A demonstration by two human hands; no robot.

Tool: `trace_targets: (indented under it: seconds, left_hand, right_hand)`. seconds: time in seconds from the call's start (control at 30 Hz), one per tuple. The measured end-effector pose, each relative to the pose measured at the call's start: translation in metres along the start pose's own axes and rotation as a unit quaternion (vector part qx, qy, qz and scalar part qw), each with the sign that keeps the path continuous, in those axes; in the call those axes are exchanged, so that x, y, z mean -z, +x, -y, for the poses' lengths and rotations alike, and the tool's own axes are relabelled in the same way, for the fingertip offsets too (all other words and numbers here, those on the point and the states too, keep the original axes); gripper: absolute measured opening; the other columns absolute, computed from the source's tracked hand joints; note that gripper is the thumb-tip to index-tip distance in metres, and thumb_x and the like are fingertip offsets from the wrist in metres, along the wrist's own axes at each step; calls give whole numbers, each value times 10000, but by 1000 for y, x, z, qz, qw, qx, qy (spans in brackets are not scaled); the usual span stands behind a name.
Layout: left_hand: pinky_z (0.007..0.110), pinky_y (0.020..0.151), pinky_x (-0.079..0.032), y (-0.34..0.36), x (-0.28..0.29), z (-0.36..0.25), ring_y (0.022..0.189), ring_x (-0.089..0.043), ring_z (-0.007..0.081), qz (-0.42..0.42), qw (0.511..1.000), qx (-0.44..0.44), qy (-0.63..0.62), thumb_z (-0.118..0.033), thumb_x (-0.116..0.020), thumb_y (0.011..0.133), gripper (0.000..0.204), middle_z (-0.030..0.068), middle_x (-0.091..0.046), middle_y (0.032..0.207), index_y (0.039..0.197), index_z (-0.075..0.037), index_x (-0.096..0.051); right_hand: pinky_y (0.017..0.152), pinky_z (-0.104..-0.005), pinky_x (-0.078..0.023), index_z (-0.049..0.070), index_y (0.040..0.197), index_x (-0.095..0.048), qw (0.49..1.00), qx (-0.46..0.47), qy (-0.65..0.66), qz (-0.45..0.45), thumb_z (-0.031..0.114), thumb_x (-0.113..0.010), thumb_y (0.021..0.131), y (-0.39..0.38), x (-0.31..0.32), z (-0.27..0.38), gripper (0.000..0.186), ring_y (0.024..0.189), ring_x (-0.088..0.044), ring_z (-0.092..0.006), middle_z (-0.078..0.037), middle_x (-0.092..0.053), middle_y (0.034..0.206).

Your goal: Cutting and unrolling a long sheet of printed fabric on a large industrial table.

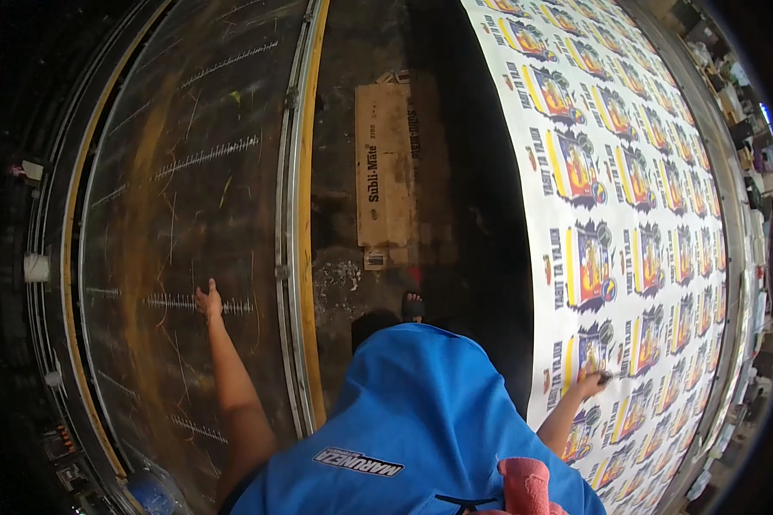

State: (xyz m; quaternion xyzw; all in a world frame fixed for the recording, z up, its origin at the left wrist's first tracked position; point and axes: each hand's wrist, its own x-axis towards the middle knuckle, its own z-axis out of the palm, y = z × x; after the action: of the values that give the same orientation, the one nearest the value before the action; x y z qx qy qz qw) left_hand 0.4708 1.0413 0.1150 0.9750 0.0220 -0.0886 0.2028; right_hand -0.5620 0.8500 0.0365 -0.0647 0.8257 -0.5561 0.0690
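Observation:
To my left, my left hand [209, 300] is over a long dark table [189, 206] marked with rows of white ticks. Its fingers are stretched out and hold nothing; whether they touch the surface I cannot tell. At the right, my right hand [590, 384] is closed around a small dark tool [606, 378], its kind too small to make out. That hand is over a wide white printed sheet [537, 283], which repeats a colourful picture with dark lettering in rows and covers the right-hand table.
A flattened brown cardboard box [382, 206] lies on the dark floor between the tables. A metal rail with a yellow edge [312, 215] runs along the left table. Assorted items line the far right side. A blue round container [150, 493] stands at the lower left.

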Motion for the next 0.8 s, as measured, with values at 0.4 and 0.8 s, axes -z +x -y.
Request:
trace_targets:
  seconds: [0.4,0.8]
  left_hand:
    - [634,1171,-90,-7,-65,-37,1512,-86,360,-172,958,146,179,-767,-288,917,920,156,-118,1640,1568,-124,-200]
    - [789,1058,-50,152,-188,-304,1506,-65,402,-152,907,372,124,-806,-278,886,920,94,-43,1659,1574,-198,-211]
  right_hand:
    - [997,-368,-440,-33,1379,-458,904,241,-17,354,68,-545,973,-175,-487,164,428,1153,-563,-278,-188,-572,1287]
    - [1063,-388,-397,-46,1391,-444,853,385,-93,338,152,-554,979,-321,-842,313,469,1229,-530,-342,-229,-543,1328]
